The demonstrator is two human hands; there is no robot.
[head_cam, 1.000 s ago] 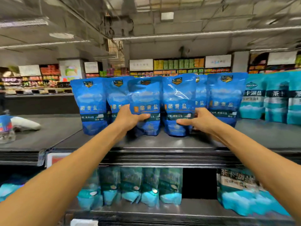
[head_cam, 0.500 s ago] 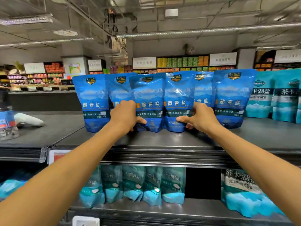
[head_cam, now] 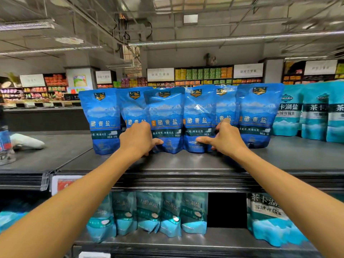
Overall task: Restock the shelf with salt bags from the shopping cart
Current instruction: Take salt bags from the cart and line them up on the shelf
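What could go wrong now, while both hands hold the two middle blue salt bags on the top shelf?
1. The blue salt bags stand upright in a tight, overlapping row. Shifting the bag under the left hand or the bag under the right hand may tip a neighbour.
2. The bags stand some way back from the front edge of the top shelf, so a toppled bag would probably land on the shelf, but it could slide off.

On the top shelf [head_cam: 186, 162] I see my left hand [head_cam: 136, 139] and right hand [head_cam: 226, 139] gripping two upright blue salt bags [head_cam: 165, 116].
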